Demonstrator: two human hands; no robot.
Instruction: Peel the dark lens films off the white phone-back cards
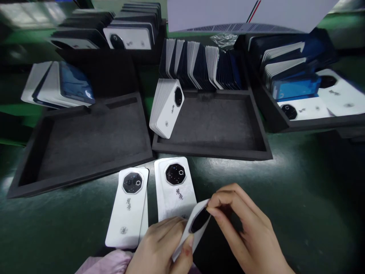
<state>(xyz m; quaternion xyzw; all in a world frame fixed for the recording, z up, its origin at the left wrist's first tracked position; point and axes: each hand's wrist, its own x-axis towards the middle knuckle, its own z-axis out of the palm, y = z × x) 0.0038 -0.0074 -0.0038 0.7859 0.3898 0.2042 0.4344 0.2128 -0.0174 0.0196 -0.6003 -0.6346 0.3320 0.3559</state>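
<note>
My left hand (161,245) is closed round the lower part of a white phone back cover (185,238), its thumb lying on the face. The cover is tilted up and shows a black camera patch. At its upper corner, the thumb and forefinger of my right hand (242,220) are pinched together on the edge. Whether they also hold a thin film there, I cannot make out. Just beyond my left hand lies a small stack of white back covers (168,196). Left of that, another pair of white back covers (125,213) rests on the green table.
Behind the hands stand a black foam tray (219,123) with a leaning stack of white covers (168,110) and a left black tray (94,137). Rows of dark and white covers (199,64) fill the back. A right-hand box (319,123) holds more covers, some with blue film.
</note>
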